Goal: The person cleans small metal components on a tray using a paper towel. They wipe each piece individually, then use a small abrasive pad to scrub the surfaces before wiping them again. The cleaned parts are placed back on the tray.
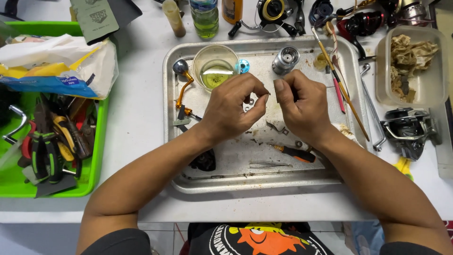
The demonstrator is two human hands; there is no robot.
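One green plastic bin [96, 141] of pliers is seen at the left of the white surface [141, 108]. Over one dented metal tray [226, 182], a tiny dark part [267, 94] is pinched in the left hand [233, 111]; the right hand's [299, 106] grip is pressed together beside it. Fitting appears underway, and fine alignment is called for. One clear cup [215, 66] and one silver spool [285, 60] are counted.

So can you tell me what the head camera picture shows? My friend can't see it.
A person's left hand and right hand meet over a metal tray, pinching something too small to make out. On the tray sit a clear cup of yellowish liquid, a silver spool and an orange-handled screwdriver. A green bin of tools stands to the left.
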